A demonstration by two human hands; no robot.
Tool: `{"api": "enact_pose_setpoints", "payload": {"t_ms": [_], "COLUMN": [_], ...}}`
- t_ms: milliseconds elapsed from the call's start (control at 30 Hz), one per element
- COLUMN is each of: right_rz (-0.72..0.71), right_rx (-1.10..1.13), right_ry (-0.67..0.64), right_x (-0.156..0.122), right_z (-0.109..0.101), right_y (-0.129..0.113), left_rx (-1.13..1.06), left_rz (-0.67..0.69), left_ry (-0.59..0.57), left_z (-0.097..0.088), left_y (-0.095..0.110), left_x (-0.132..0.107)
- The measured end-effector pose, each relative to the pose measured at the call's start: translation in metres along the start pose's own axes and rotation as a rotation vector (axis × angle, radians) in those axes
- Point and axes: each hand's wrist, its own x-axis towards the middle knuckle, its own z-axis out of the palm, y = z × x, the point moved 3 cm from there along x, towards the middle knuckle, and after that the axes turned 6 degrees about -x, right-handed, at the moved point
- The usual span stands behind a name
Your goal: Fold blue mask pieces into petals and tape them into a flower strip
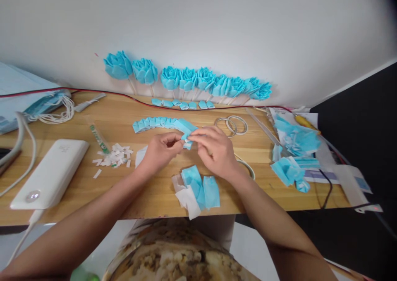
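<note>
Over the middle of the table, my left hand and my right hand meet fingertip to fingertip. Both pinch a small folded piece of blue fabric, which my fingers partly cover; a white bit shows on it. Just behind them a curved row of folded blue pieces lies on the wood. Nearer the front edge are loose blue fabric pieces along with white scraps. A pale piece sits partly hidden behind my left wrist.
Blue fabric flowers on sticks lean along the wall, with small folded pieces before them. On the left are a white power bank and paper snippets. Tape rolls, scissors-like metal and blue scraps lie right.
</note>
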Motion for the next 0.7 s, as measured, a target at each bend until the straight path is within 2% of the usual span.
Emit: {"api": "enact_pose_setpoints", "payload": {"t_ms": [100,200,267,333,567,700], "right_rz": [0.282,0.464,0.493,0.499,0.511,0.464], "right_rx": [0.322,0.638,0.744,0.768,0.772,0.676], "right_ry": [0.031,-0.129,-0.221,-0.241,-0.158,-0.112], "right_x": [-0.001,-0.004,-0.005,-0.005,-0.005,-0.005], "right_z": [-0.001,0.010,0.016,0.019,0.023,0.021], "right_y": [0.015,0.024,0.024,0.022,0.018,0.015], "left_rx": [0.013,0.048,0.070,0.089,0.042,0.040], "left_rz": [0.004,0.035,0.056,0.068,-0.015,-0.003], "left_ry": [-0.013,-0.021,-0.021,-0.022,-0.138,-0.119], "left_z": [0.000,0.001,0.002,0.003,0.002,0.000], "left_y": [0.000,-0.001,0.000,0.001,0.010,0.013], "left_x": [0.000,-0.001,-0.001,-0.002,-0.002,-0.002]}}
